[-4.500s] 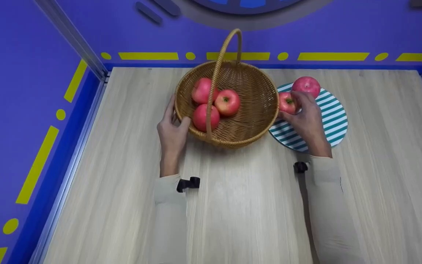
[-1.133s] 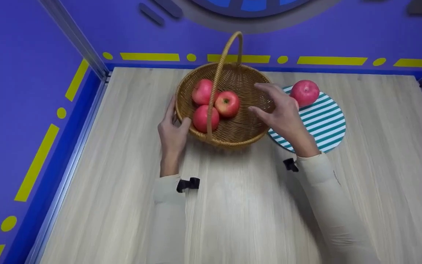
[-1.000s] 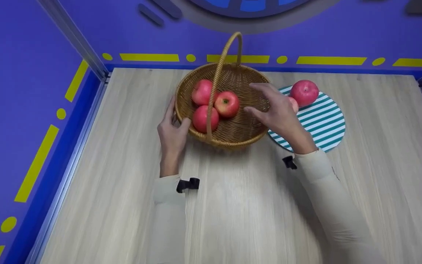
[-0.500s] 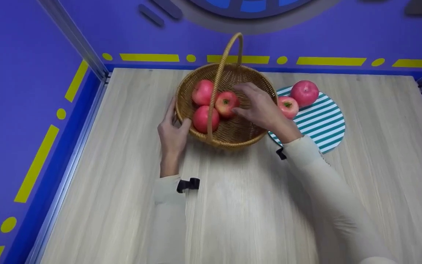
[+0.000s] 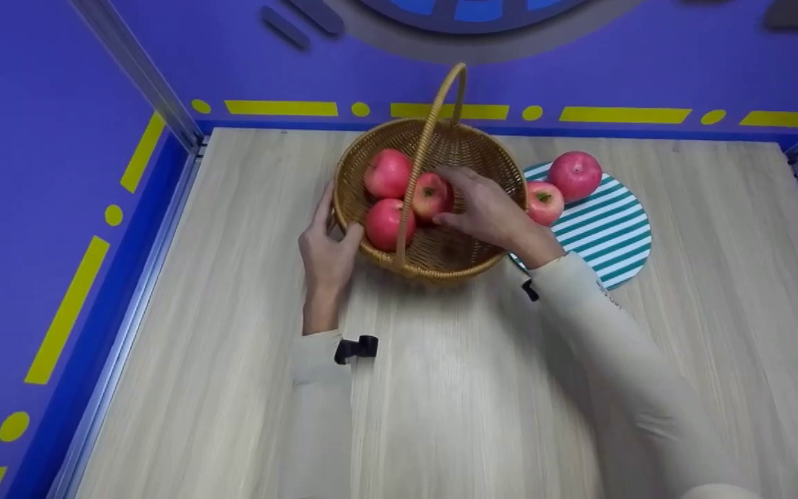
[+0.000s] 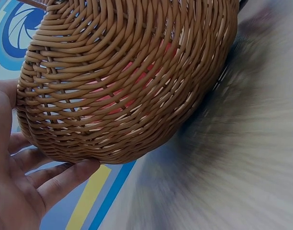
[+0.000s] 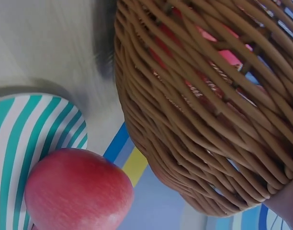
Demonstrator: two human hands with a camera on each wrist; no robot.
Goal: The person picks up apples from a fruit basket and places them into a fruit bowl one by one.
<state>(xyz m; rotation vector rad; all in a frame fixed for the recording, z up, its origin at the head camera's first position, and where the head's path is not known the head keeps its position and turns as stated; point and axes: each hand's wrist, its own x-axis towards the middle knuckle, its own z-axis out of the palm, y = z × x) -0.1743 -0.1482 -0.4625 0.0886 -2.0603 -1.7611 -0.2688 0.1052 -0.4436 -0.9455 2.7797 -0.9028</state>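
Note:
A brown wicker basket (image 5: 433, 274) with a tall handle holds three red apples on its left side. My left hand (image 5: 328, 256) grips its left rim, the thumb at the rim. In the left wrist view, the fingers (image 6: 70, 179) support the woven outside. My right hand (image 5: 489, 211) reaches in over the right rim. Its thumb and fingers are curled round the right side of one apple (image 5: 430, 197). The other two apples, a rear one (image 5: 388, 173) and a front one (image 5: 386, 225), lie beside it. The right wrist view shows mostly the basket's wall (image 7: 185, 120), hiding the held apple's grip.
A round green-and-white striped plate (image 5: 614, 242) lies right of the basket. On it sit two more apples, one stem up (image 5: 544, 202) and one darker (image 5: 575, 175). Blue panels (image 5: 267, 62) with yellow marks border the wooden table (image 5: 440, 388) at back and left.
My right hand has let go of an apple on the plate, moved left into the basket and taken hold of an apple there. The basket's handle has leaned slightly right.

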